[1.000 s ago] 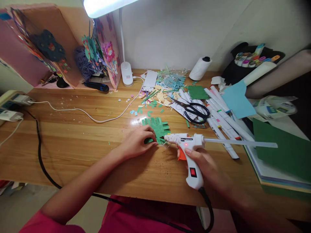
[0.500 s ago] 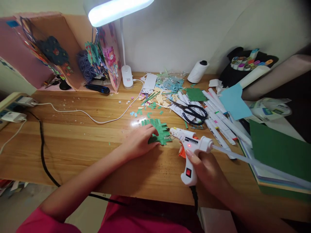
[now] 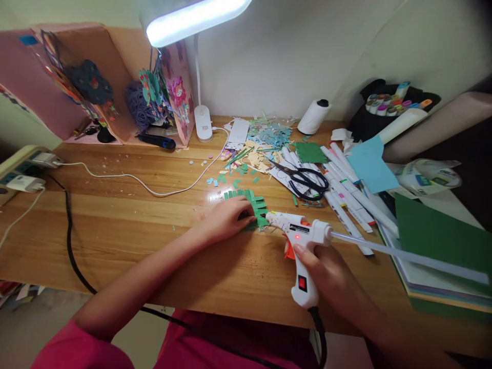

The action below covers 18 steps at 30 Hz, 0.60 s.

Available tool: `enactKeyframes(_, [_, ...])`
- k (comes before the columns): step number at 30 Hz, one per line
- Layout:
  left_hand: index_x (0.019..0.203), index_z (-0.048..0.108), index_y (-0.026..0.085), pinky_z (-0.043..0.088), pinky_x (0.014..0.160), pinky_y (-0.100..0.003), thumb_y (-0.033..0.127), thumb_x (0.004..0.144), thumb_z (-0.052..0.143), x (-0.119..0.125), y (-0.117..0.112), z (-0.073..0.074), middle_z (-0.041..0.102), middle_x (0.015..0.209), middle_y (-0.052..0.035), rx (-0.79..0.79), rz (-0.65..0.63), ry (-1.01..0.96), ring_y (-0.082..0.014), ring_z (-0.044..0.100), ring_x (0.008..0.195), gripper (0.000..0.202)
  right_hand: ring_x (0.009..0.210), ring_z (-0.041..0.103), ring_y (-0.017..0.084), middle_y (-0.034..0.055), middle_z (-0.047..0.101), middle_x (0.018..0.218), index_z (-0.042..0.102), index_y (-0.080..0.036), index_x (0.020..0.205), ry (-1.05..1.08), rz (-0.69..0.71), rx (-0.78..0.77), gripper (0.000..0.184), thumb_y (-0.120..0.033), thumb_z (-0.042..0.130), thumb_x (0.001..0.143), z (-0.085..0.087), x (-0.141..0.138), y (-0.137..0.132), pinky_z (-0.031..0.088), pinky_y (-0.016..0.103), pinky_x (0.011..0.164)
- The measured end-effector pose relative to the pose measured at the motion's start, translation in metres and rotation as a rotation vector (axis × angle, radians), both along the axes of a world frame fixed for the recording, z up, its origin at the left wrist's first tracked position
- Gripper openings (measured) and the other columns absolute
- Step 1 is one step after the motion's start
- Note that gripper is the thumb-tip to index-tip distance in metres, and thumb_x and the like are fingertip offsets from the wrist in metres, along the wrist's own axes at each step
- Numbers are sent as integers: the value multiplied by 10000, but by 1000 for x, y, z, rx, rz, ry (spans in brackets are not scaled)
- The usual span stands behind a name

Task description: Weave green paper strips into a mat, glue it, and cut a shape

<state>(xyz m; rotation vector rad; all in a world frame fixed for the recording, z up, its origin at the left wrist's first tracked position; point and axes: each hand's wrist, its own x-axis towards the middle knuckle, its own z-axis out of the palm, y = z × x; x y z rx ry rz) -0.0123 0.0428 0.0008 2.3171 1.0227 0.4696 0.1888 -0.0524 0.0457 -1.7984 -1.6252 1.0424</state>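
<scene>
My right hand [image 3: 326, 271] is wrapped round the handle of a white hot glue gun [image 3: 302, 238] with an orange trigger, a lit red light and a long clear glue stick [image 3: 407, 256] poking out behind. Its nozzle touches the right edge of a green paper piece with cut strips [image 3: 253, 202] lying on the wooden desk [image 3: 115, 225]. My left hand [image 3: 226, 218] rests on that green piece with its fingers curled, pressing it down.
Black scissors [image 3: 307, 182], several white markers [image 3: 346, 189], paper scraps [image 3: 253, 148], a blue sheet [image 3: 371, 164] and a white roll [image 3: 314, 117] lie behind. A stack of coloured paper with green on top [image 3: 442, 241] is at right. A desk lamp [image 3: 202, 123], its white cable, and craft boxes stand at the back left.
The glue gun swung slightly and its nozzle stays at the green piece's right edge. My left hand shifted a little right on the paper. The view tilted a bit.
</scene>
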Motion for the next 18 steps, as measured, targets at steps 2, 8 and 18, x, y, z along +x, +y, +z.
enactKeyframes(2, [798, 614, 145, 427, 666, -258, 227, 852, 558, 0, 2, -4, 587, 821, -39, -21, 15, -18, -148, 540, 752, 114, 506, 505, 180, 0, 539, 505, 441, -231, 553, 13, 29, -39, 351, -480, 404, 799, -1, 0, 0, 394, 287, 494])
enactKeyframes(8, [774, 610, 148, 420, 663, -263, 217, 839, 574, 0, 5, -10, 598, 797, -37, -42, 22, -71, -148, 540, 741, 102, 509, 525, 177, 4, 574, 507, 483, -213, 554, 6, 80, -106, 414, -502, 381, 832, -9, 3, -3, 386, 282, 500])
enactKeyframes(18, [770, 617, 136, 405, 652, -253, 216, 838, 579, -2, 5, -5, 606, 793, -43, -52, 12, -62, -145, 534, 741, 112, 634, 607, 213, 22, 658, 615, 645, -189, 741, 78, 85, -146, 403, -491, 409, 865, -16, 4, 1, 429, 279, 555])
